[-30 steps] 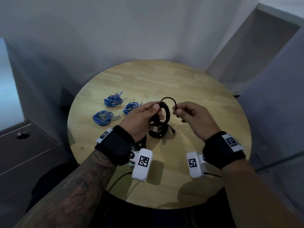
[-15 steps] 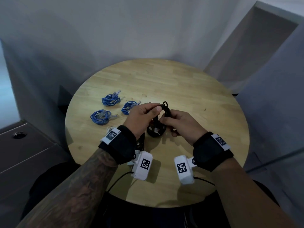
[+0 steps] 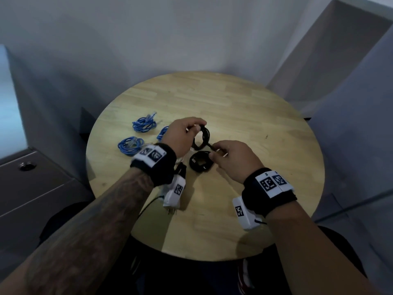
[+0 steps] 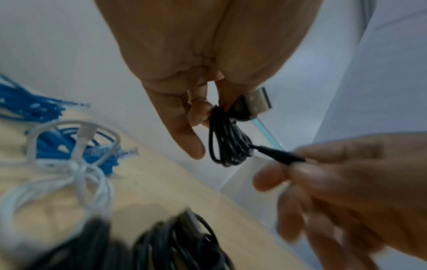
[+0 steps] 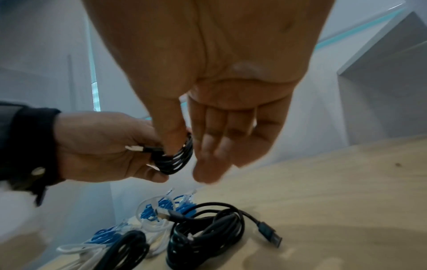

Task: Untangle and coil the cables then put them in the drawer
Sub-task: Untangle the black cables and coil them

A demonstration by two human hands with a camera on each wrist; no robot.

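L hand grips black coil above worktop, loop upright. R hand pinches its tail end, running near-right from coil. Second black coil flat below.

A round tabletop of pale wood planks carried the cables. Three coiled blue network cables lay on its left part: one farthest back, one nearer the left edge, and a third partly hidden. A coiled black USB cable rested near the middle. A loosely bundled white cable lay beside the blue ones, touching another black cable coil.
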